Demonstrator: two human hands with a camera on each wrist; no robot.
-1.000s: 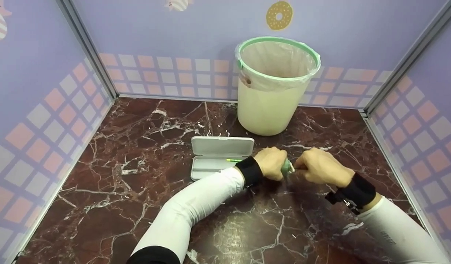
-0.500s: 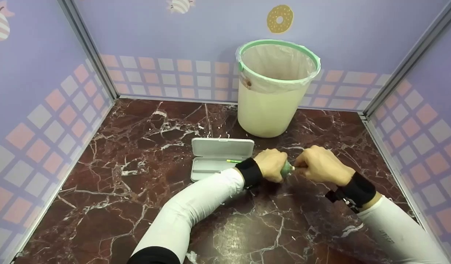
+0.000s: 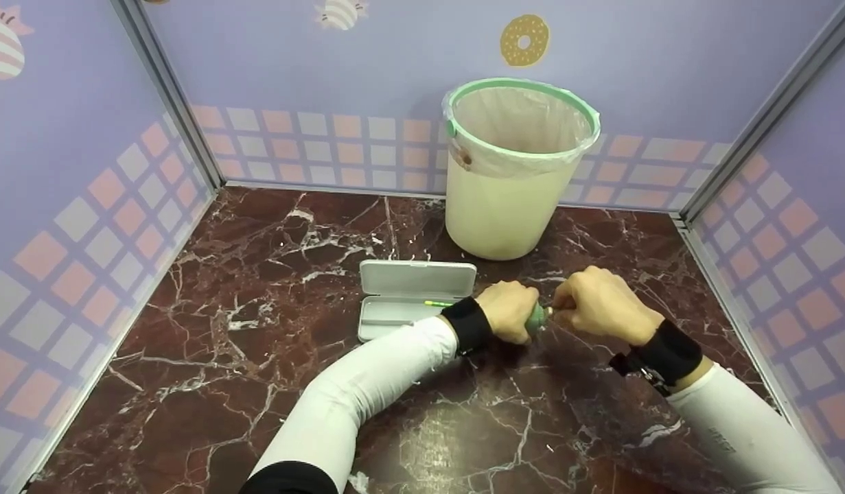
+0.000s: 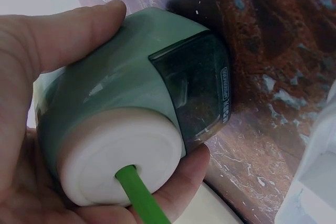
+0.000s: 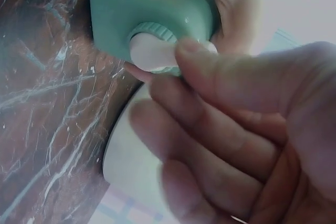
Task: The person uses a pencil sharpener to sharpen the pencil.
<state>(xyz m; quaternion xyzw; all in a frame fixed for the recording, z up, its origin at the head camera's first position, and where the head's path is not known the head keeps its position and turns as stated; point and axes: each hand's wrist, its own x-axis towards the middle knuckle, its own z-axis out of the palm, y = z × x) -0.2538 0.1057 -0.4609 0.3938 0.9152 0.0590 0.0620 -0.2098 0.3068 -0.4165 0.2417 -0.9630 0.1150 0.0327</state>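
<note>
Head view, from my distant seat, puts the white sleeves [image 3: 374, 377] nearest me, each running up to a black wristband [image 3: 467, 324]. Past them I see the left hand [image 3: 508, 310] wrapped firmly round a green sharpener [image 3: 535, 320], just above or on the dark red tabletop [image 3: 223, 391]; I cannot tell whether it touches. On the left wrist I make out a green pencil [image 4: 140, 196] stuck in the hole of the sharpener's pale round face [image 4: 118, 148], beside a dark see-through window [image 4: 199, 93]. My right wrist view has the right hand [image 3: 604, 305] pinching the pale crank [image 5: 149, 51] between thumb and forefinger, its other fingers curled. Left of the left hand lies a grey pencil case [image 3: 389, 312], its lid [image 3: 419, 278] raised. Farther off stands a pale bin [image 3: 501, 213] with a green rim [image 3: 525, 152], before a lilac wall [image 3: 278, 62].
</note>
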